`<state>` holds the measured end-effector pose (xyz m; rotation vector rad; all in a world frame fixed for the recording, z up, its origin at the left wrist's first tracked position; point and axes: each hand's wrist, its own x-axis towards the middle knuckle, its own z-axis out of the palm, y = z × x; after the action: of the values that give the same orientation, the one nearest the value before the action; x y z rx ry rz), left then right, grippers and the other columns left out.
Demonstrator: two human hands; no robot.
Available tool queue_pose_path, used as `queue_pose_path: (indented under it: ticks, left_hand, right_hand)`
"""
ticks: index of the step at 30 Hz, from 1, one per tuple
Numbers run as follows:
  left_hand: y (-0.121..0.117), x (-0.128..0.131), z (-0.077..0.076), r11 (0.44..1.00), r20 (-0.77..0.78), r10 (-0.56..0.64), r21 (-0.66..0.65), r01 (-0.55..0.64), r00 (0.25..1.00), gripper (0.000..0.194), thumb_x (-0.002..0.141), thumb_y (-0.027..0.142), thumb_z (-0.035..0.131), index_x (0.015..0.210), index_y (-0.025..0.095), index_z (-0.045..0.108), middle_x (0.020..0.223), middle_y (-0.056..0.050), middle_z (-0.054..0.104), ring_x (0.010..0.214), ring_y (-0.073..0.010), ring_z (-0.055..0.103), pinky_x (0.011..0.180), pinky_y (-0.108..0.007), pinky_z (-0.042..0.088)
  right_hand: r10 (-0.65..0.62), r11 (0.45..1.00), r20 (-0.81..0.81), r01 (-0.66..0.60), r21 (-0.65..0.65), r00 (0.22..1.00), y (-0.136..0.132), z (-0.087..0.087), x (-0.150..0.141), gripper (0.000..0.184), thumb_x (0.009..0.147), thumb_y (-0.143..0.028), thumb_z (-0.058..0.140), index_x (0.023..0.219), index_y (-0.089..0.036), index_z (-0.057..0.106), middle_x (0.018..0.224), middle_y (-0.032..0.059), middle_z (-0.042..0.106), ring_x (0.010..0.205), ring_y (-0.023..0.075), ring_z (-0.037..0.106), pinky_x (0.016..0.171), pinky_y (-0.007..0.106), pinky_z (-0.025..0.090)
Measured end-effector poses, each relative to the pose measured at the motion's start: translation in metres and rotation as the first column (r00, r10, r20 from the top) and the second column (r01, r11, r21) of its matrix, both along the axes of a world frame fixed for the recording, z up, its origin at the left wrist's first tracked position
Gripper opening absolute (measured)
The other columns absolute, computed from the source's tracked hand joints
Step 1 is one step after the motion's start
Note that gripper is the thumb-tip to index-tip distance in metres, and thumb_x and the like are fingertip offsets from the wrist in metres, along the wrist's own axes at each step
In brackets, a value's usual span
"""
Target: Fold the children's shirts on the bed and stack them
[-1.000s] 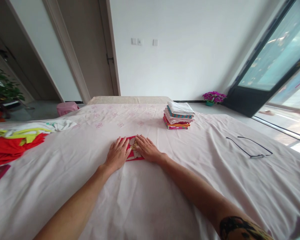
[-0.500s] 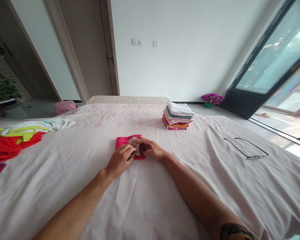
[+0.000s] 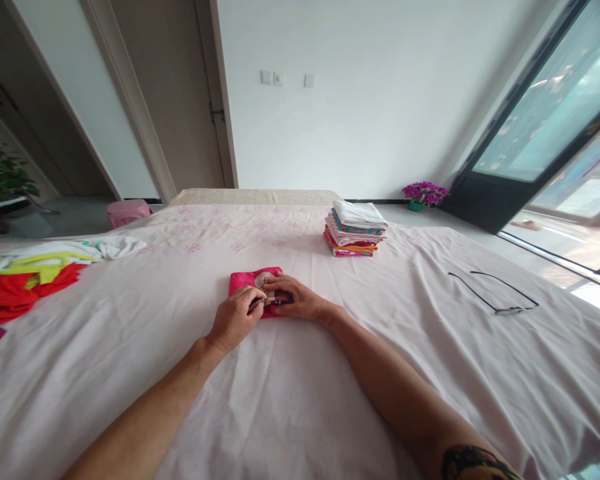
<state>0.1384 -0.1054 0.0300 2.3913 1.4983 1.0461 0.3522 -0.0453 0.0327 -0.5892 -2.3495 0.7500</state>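
A folded pinkish-red cloth garment (image 3: 240,281) with a printed cartoon picture lies on the bed sheet in front of me. My left hand (image 3: 237,319) rests at its near left side, thumb and fingers pinching a fold of the fabric. On the right side, my right hand (image 3: 304,300) has its fingers curled over the cloth and its thumb below, gripping a raised part of it. Between the two hands the fabric is bunched up a little. My fingers hide much of the print.
A neat stack of folded clothes (image 3: 355,230) stands beyond my right hand. Eyeglasses (image 3: 515,309) lie at the right on the pale sheet (image 3: 290,400). Loose red, yellow and white clothes (image 3: 35,273) are heaped at the left. A pink stool (image 3: 129,213) stands past the bed.
Both hands have closed on the garment and pulled up a fold of it between them. The right fingers have curled in further. The view has shifted slightly.
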Motion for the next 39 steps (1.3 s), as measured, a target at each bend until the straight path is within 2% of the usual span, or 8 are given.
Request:
queue_pose_path:
  ticks: [8,12,15,19,26,30,34,39]
  left_hand:
    - [-0.005,0.000,0.006,0.985,-0.076,-0.158,0.057,0.162,0.985,0.014,0.084,0.014,0.053,0.092,0.022,0.061,0.096,-0.003,0.067,0.096,-0.0191,0.061,0.089,-0.033,0.048]
    - [-0.006,-0.001,0.010,0.969,-0.147,-0.228,0.066,0.240,0.962,0.010,0.086,0.019,0.057,0.093,0.022,0.062,0.102,-0.004,0.066,0.100,-0.0206,0.059,0.093,-0.036,0.045]
    - [-0.003,-0.001,0.009,0.978,-0.075,-0.198,0.051,0.202,0.977,0.015,0.094,0.025,0.048,0.090,0.021,0.062,0.097,-0.004,0.066,0.095,-0.0180,0.060,0.090,-0.033,0.046]
    - [0.002,0.000,0.003,0.992,-0.043,-0.122,0.039,0.124,0.992,0.018,0.095,0.026,0.049,0.084,0.019,0.062,0.087,-0.003,0.064,0.087,-0.0167,0.060,0.083,-0.030,0.047]
    - [0.001,0.000,0.000,0.993,-0.078,-0.119,0.009,0.120,0.990,0.008,0.088,0.020,0.057,0.082,0.020,0.062,0.089,-0.003,0.064,0.090,-0.0173,0.060,0.086,-0.031,0.047]
    - [0.004,-0.009,-0.002,0.999,-0.098,-0.013,0.051,0.018,0.995,0.017,0.092,0.028,0.053,0.100,0.020,0.065,0.106,-0.007,0.067,0.106,-0.0211,0.060,0.097,-0.035,0.045]
    - [0.010,-0.020,-0.012,0.990,-0.292,0.131,-0.002,-0.138,0.947,0.052,0.092,0.043,0.053,0.139,0.020,0.051,0.149,-0.014,0.046,0.140,-0.0350,0.035,0.114,-0.053,0.027]
    - [0.015,-0.026,-0.023,0.982,-0.357,0.103,-0.113,-0.153,0.928,0.067,0.093,0.054,0.045,0.150,0.019,0.038,0.160,-0.016,0.027,0.146,-0.0396,0.023,0.114,-0.056,0.025]
  right_hand:
    - [-0.113,0.992,-0.042,0.115,0.046,0.993,-0.005,-0.005,-0.006,0.044,0.074,-0.030,0.079,0.115,-0.021,0.067,0.130,0.0109,0.062,0.126,0.0240,0.053,0.113,0.042,0.031]
    - [0.011,0.978,-0.075,-0.026,-0.206,0.997,-0.004,0.006,0.004,0.048,0.070,-0.023,0.072,0.118,-0.020,0.067,0.134,0.0086,0.060,0.130,0.0266,0.050,0.111,0.043,0.034]
    - [-0.177,0.916,-0.139,0.111,-0.385,0.974,-0.005,0.012,0.006,0.045,0.079,-0.022,0.057,0.124,-0.019,0.064,0.133,0.0067,0.062,0.129,0.0255,0.052,0.110,0.043,0.038]
    - [-0.386,0.915,-0.088,0.370,-0.159,0.918,-0.008,0.008,-0.006,0.045,0.093,-0.029,0.044,0.135,-0.020,0.057,0.145,0.0079,0.052,0.142,0.0227,0.035,0.117,0.043,0.027]
    - [-0.445,0.894,0.366,0.384,0.232,0.817,-0.021,-0.009,-0.019,0.054,0.102,-0.034,0.032,0.154,-0.020,0.029,0.162,0.0097,0.023,0.149,0.0237,0.017,0.119,0.050,0.020]
    - [-0.453,0.891,0.427,0.387,0.235,0.783,-0.022,-0.008,-0.017,0.056,0.103,-0.038,0.028,0.156,-0.019,0.023,0.163,0.0093,0.019,0.150,0.0225,0.016,0.119,0.049,0.019]
    - [-0.460,0.887,0.370,0.432,0.162,0.807,-0.021,-0.002,-0.016,0.052,0.102,-0.036,0.032,0.152,-0.022,0.035,0.159,0.0086,0.030,0.145,0.0220,0.030,0.117,0.043,0.025]
    - [-0.656,0.729,0.291,0.685,0.007,0.696,-0.009,0.010,-0.018,0.046,0.089,-0.036,0.056,0.132,-0.020,0.059,0.130,0.0111,0.062,0.119,0.0234,0.057,0.101,0.033,0.042]
